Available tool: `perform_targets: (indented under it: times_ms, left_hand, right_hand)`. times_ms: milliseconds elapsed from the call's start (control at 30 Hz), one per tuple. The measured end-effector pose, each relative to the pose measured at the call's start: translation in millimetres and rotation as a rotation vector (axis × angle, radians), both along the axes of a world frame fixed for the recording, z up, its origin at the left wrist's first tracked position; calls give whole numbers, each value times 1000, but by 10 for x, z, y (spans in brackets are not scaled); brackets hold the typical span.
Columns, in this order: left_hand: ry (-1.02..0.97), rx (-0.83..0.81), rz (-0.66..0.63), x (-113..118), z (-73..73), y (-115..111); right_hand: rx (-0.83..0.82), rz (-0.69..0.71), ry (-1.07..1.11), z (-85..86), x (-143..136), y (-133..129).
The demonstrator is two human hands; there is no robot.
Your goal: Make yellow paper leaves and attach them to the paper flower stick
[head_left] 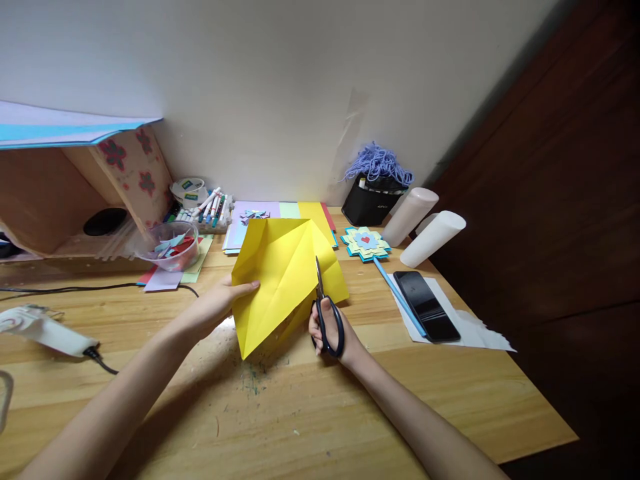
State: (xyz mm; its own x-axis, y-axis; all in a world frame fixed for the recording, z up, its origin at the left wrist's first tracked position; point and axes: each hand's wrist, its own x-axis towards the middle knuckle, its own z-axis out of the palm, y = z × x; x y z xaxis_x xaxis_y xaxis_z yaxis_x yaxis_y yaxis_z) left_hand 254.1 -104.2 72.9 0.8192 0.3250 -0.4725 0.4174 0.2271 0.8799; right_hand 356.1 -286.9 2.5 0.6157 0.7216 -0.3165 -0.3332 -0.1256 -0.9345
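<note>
A creased sheet of yellow paper (280, 273) is held up above the wooden table. My left hand (239, 292) grips its left edge, thumb on the front face and the other fingers hidden behind. In my right hand (327, 330) is a pair of scissors (330, 327) with dark handles, fingers through the loops. The blades point away from me and lie at a slit in the right part of the paper; one blade shows in front of it. Whether the blades are fully closed is hard to see.
Left are a glue gun (55, 331) with its cord, a bowl of paper scraps (173, 248), markers (213, 207) and a cardboard box (135, 167). Right are a paper flower (366, 243) on a blue stick, a phone (425, 305), white rolls (433, 239) and a black holder with yarn (373, 200).
</note>
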Motion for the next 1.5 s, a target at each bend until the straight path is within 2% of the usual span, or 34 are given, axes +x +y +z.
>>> perform_targets:
  times_ms: [167, 367, 700, 1500]
  left_hand:
    - [-5, -1, 0, 0, -42, 27]
    - [-17, 1, -4, -2, -22, 16]
    - [-25, -3, -2, 2, -22, -10]
    - [-2, 13, 28, 8, 10, -35]
  right_hand:
    - [19, 6, 41, 43, -34, 4]
    - [10, -9, 46, 86, -45, 17]
    - [4, -12, 47, 32, -17, 7]
    - [25, -13, 68, 71, -37, 5]
